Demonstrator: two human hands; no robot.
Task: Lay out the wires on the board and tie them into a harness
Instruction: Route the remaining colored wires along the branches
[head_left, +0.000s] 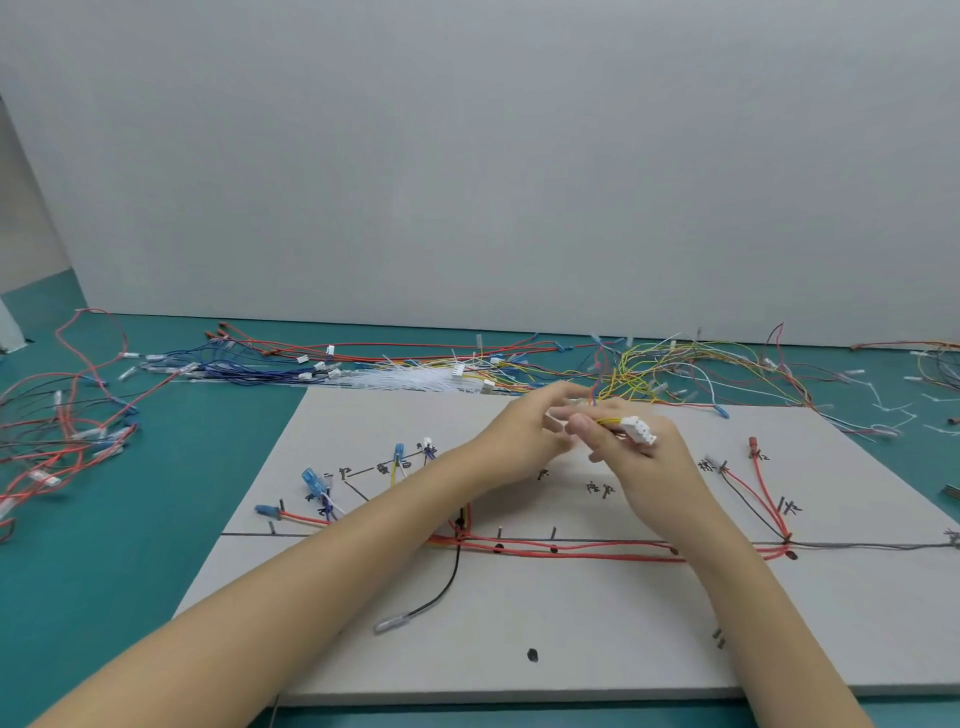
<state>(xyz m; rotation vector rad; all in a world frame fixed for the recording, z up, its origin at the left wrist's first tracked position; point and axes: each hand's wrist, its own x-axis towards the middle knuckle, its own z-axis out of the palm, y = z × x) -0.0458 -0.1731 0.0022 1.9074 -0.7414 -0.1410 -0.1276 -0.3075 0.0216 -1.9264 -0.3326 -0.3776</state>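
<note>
A single head-worn view looks forward and down over the grey board (571, 623), close enough that both forearms reach in from the bottom edge; the board fills the lower half, the teal desk (104, 545) shows around it, and a plain wall (467, 156) rises behind it.

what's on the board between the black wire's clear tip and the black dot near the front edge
Nothing: the head view shows bare board between the clear tip and the black dot.
</note>
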